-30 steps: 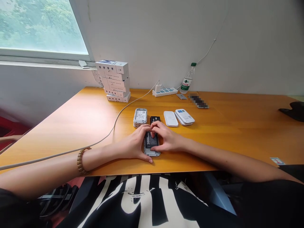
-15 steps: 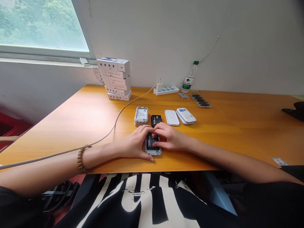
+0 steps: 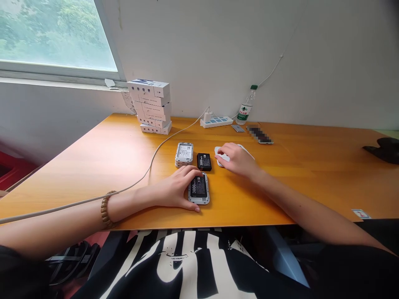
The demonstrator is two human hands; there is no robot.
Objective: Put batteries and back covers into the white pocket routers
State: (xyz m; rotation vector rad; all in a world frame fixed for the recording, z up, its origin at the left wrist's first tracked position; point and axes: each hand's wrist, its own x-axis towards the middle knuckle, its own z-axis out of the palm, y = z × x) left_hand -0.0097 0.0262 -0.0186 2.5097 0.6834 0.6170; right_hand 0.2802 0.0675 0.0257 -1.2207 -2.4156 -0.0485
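Observation:
My left hand (image 3: 174, 192) curls around the left side of a small white-framed electronic device (image 3: 198, 189), which lies open with a black 3000 mAh battery (image 3: 198, 187) seated in it. My right hand (image 3: 235, 160) is curled over a white plastic cover (image 3: 222, 156), hiding much of it and a second white unit behind. A loose black battery (image 3: 204, 162) lies between them, next to a small stack of similar devices (image 3: 183, 154) with a printed label on top.
Everything lies on an orange wooden table (image 3: 93, 166). A stack of white boxes (image 3: 152, 107), a power strip (image 3: 216, 121), a water bottle (image 3: 245, 107) and a pixelated phone (image 3: 260, 135) stand along the wall. A pale cable (image 3: 149, 170) crosses the table.
My right hand has left the device under my left hand and moved right and forward onto the white cover. The loose black battery now shows uncovered. My left hand stays in place.

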